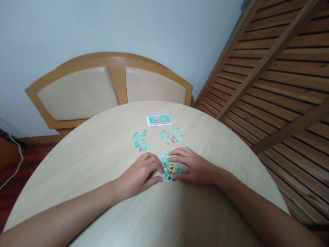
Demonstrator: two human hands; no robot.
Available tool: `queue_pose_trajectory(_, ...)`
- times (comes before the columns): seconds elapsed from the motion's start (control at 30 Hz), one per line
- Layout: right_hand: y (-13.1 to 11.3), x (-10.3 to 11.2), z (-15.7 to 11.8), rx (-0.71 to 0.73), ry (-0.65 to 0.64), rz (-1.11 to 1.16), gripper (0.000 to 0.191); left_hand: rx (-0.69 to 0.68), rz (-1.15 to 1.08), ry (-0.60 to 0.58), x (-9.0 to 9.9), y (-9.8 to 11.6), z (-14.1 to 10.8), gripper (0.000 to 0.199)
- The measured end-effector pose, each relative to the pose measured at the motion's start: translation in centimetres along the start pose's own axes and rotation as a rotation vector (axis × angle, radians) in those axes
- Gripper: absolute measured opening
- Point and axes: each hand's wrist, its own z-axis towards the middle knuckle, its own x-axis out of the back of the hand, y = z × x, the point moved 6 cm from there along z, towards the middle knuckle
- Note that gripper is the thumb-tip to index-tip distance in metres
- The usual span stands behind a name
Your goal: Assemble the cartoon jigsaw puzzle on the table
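A partly joined jigsaw picture point(170, 167) with a yellow square figure and a pale standing figure lies flat on the table, between my hands. My left hand point(144, 171) rests at its left edge, fingers slightly apart and fingertips touching it. Over its right part lies my right hand point(196, 167), with spread fingers touching the surface and covering some of it. Beyond the hands are a left group of loose pieces point(140, 141) and a right group of loose pieces point(172, 138), mostly turquoise with some pink and yellow.
A printed picture card point(160, 120) lies farther back on the round wooden table point(102, 151). Behind the table stands a padded bench back point(119, 80) against the wall. Slatted wood point(277, 79) rises on the right. A white cable point(19, 154) hangs at the far left.
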Motion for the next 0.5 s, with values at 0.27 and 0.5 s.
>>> queue_pose_trajectory(0.27, 0.02, -0.09, -0.11, 0.011, 0.013, -0.001, 0.05, -0.003, 0.015, -0.001, -0.11, 0.37, 0.28, 0.01)
queue_pose_trajectory(0.5, -0.09, 0.0, -0.01, 0.002, 0.007, 0.011, 0.05, -0.029, -0.009, -0.017, -0.22, 0.69, 0.42, 0.011)
